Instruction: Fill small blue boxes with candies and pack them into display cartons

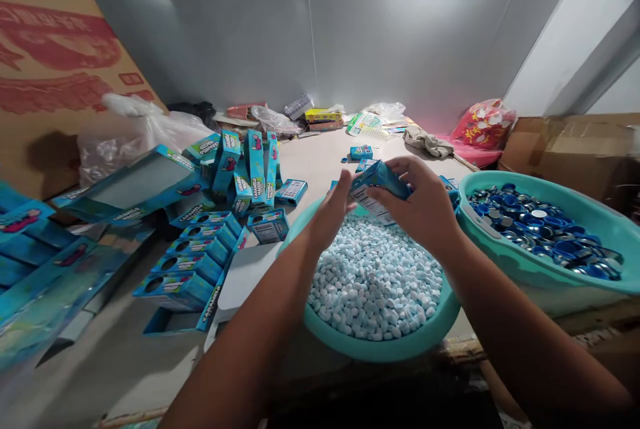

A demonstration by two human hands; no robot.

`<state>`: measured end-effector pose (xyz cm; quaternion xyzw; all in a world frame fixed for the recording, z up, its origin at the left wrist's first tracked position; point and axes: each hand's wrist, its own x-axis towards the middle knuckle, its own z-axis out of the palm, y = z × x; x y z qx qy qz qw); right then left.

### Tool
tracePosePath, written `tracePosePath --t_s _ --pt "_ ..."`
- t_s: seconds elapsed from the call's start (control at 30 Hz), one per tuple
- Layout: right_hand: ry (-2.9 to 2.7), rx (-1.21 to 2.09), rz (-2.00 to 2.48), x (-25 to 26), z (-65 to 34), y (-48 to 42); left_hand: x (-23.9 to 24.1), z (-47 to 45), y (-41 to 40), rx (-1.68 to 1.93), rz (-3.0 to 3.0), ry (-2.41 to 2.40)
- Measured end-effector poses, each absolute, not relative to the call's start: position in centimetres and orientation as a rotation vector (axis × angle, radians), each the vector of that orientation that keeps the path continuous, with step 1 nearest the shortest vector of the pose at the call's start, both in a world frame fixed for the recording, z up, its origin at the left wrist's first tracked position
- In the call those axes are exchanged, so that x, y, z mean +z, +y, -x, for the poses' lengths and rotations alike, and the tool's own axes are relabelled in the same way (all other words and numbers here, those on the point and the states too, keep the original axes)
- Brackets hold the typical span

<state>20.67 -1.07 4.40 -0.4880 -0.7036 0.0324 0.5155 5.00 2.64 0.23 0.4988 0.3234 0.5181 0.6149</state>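
Observation:
My right hand point(423, 206) is closed around a small blue candy box point(383, 182), holding it tilted above a basin of candies. My left hand point(333, 209) is at the box's left end, its thumb raised and apart. Its other fingers are partly hidden, and I cannot tell how firmly they touch the box. Below both hands, small white and pale blue candies point(373, 276) fill a round turquoise basin point(380, 349). More blue boxes point(363, 152) lie on the table just beyond the hands.
At right, a turquoise tub point(545, 282) holds blue and silver caps point(545, 222). To the left, boxes with round holes point(187, 266) stand in a row in a display tray, beside a pale flat-topped device point(247, 272). Upright cartons point(255, 162) and plastic bags point(145, 129) stand behind.

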Motion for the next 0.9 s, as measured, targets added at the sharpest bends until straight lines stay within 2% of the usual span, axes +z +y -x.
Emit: tracePosePath --t_s 0.13,0.23,0.3,0.47,0.63,0.73,0.9 --pt "-1.625 0.500 1.017 3.3 -20.1 -0.4 2.0 -3.6 0.7 1.361 -1.337 0.862" --pt "-1.774 0.767 1.073 2.1 -20.4 0.1 3.9 0.9 -1.3 1.603 -1.523 1.214" --pt "-1.921 0.868 1.214 1.0 -20.8 0.1 4.7 5.1 -2.9 1.622 -1.679 1.484" --pt "-2.267 0.893 1.297 -0.5 -21.2 -0.5 2.0 13.9 -5.3 1.218 -1.802 1.951" --pt "-2.562 0.848 1.280 1.6 -19.9 0.8 -1.9 15.0 -5.9 1.040 -1.677 1.743" --pt "-2.868 0.785 1.326 3.0 -17.8 2.8 -0.1 13.8 -6.1 1.245 -1.651 1.663" --pt "-3.147 0.725 1.338 2.3 -14.3 4.8 3.6 12.5 -5.4 1.880 -1.701 1.542"
